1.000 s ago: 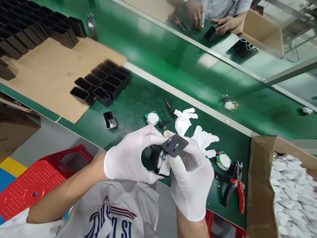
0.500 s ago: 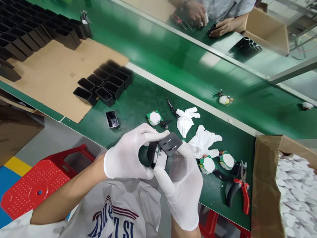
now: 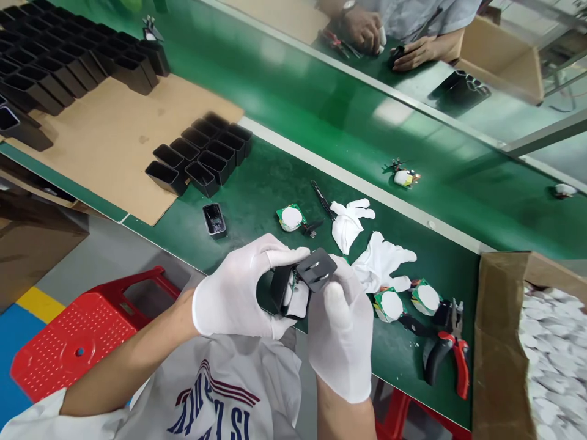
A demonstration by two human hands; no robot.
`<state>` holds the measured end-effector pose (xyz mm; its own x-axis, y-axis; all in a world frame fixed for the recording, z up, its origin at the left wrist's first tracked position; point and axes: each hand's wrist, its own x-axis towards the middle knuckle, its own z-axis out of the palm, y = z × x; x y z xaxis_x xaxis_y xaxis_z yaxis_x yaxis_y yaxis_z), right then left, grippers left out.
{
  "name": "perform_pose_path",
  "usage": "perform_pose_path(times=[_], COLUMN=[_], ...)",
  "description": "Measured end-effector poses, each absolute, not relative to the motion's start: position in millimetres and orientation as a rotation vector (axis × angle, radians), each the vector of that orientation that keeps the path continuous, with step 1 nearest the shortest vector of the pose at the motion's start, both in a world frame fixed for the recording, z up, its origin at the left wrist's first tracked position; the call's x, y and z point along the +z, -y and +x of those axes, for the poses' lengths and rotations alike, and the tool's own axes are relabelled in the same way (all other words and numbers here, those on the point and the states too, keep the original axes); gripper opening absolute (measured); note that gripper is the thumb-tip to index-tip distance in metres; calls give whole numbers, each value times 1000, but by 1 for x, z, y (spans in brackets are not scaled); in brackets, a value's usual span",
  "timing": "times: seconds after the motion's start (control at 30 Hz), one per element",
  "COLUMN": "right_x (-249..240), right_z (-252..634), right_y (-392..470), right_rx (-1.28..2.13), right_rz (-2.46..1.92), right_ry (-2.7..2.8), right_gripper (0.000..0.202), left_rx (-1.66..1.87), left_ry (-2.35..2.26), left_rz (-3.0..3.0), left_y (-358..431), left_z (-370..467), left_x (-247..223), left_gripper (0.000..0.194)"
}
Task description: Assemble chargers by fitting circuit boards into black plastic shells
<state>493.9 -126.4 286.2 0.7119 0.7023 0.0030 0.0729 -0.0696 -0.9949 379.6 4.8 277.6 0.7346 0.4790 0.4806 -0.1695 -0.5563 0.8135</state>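
Housing and pronged cover held between both hands.
Your left hand (image 3: 247,290) curls around the black housing (image 3: 279,286), open mouth facing right, in front of you at the near edge of the green bench (image 3: 261,195). Your right hand (image 3: 342,330) pinches the edge of the pronged cover (image 3: 316,270), tilted at the mouth; part of this grip is hidden. A white-faced insert (image 3: 299,302) shows inside. The step in hand appears to be aligning the parts; the next move calls for a steady housing and unpinched wires.

Right of the case (image 3: 279,286) lie two circuit boards (image 3: 389,304), then pliers (image 3: 447,338), then a box (image 3: 498,348).
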Motion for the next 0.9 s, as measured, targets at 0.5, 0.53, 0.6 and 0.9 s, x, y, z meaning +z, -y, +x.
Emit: perform_pose_path(times=[0.5,0.53,0.6,0.9], right_x=[283,285,289,298], right_z=[498,500,504,514], right_y=[125,125,125,132], right_rx=[550,541,527,414], right_rz=[-1578,-1590,-1621,-1629], right_ry=[953,983,1031,1276], right_gripper=[46,46,46,42], left_rx=[696,682,658,541], left_ry=[-484,-487,-490,-464], left_rz=[1906,1910,1914,1944], left_y=[5,5,4,0], left_z=[359,359,359,357], left_x=[272,272,272,278], left_gripper=[86,85,85,87])
